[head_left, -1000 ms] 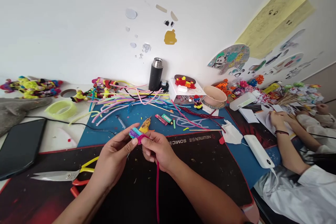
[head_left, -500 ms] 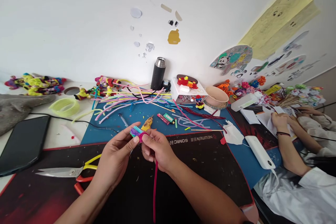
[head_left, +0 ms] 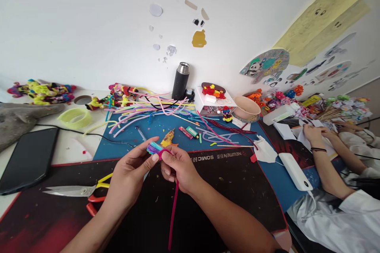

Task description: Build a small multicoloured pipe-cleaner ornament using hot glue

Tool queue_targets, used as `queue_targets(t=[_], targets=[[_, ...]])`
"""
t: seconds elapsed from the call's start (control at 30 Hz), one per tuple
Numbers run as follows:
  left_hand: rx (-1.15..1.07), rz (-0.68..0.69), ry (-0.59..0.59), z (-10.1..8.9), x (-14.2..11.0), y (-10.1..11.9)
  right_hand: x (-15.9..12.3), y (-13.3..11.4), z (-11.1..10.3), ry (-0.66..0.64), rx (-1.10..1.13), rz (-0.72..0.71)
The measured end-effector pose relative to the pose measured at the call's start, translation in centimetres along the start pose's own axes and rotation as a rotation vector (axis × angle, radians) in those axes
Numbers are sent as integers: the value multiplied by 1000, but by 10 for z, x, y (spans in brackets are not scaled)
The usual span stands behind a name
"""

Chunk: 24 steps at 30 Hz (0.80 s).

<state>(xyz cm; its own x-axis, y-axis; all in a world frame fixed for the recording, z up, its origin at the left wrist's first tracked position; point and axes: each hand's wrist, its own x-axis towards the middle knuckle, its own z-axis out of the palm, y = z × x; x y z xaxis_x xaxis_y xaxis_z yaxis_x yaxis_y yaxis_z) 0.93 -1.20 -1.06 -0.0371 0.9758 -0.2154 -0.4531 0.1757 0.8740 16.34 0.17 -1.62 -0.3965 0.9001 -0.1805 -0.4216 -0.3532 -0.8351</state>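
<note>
Head view: left hand (head_left: 132, 172) pinches blue-purple bundle (head_left: 154, 148); right hand (head_left: 181, 169) grips magenta strand (head_left: 173, 217), over black mat (head_left: 243, 182), toward far edge; strand swung leftward, winding apparently underway.

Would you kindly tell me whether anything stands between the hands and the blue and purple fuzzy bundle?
Nothing visible does: the left hand holds the blue and purple fuzzy bundle, and the right hand pinches the magenta strand at its end. The scissors lie off beside the left forearm.
</note>
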Motion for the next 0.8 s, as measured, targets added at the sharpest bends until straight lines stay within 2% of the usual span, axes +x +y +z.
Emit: queue_targets(t=[0.2, 0.57, 0.8], targets=[[-45, -78, -17, 2, 2, 13, -1, -1, 0, 9, -67, 15], [-85, -172, -80, -11, 9, 29, 0, -5, 0, 16, -132, -9], [-98, -234, -130, -14, 10, 30, -1, -4, -8, 67, -211, -30]])
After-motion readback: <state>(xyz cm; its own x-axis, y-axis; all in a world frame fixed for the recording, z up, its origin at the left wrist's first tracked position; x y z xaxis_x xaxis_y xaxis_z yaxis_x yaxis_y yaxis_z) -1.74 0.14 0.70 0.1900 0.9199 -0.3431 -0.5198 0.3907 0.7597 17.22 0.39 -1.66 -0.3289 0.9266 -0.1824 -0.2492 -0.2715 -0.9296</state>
